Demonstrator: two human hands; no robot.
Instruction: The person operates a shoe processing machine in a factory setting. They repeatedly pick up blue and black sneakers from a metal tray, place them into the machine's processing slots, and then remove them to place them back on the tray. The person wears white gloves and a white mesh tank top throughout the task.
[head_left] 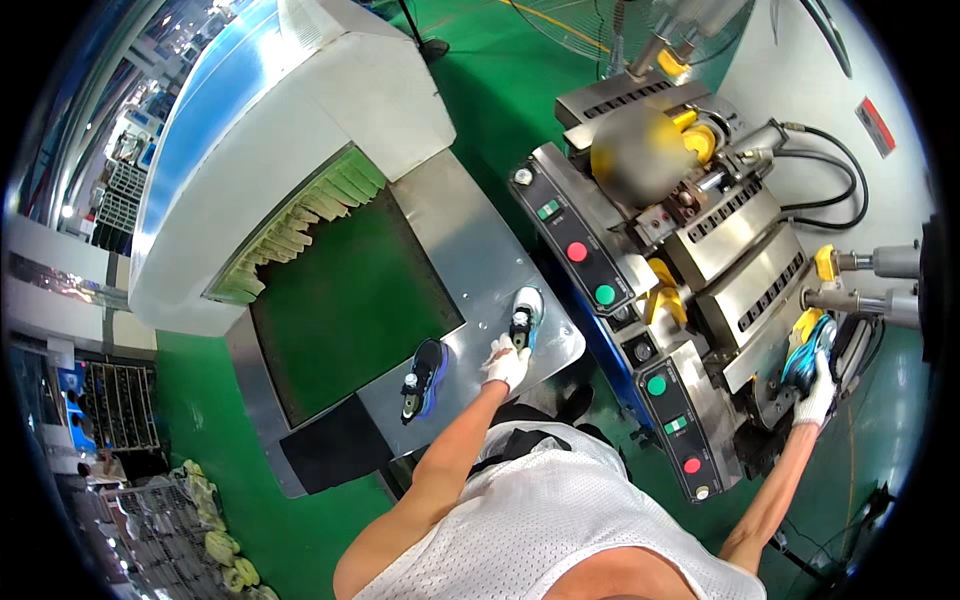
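Note:
My left hand (508,364), in a white glove, grips the near end of a white and light-blue shoe (526,308) on the metal table top. To its left lies a dark shoe (427,372) with a purple-blue sole, touched by neither hand. Far to the right, my gloved right hand (817,396) is closed on a bright blue and black shoe (803,362). That shoe sits at the machine's right station, against a yellow pad (808,322). The fingertips of the right hand are partly hidden by the shoe.
A white-and-blue machine housing (330,90) with a fringed opening stands left over a green belt (350,300). A black mat (336,445) lies on the metal table (460,225). Button panels (577,250) front the press machine (740,250). Racks (120,400) stand far left.

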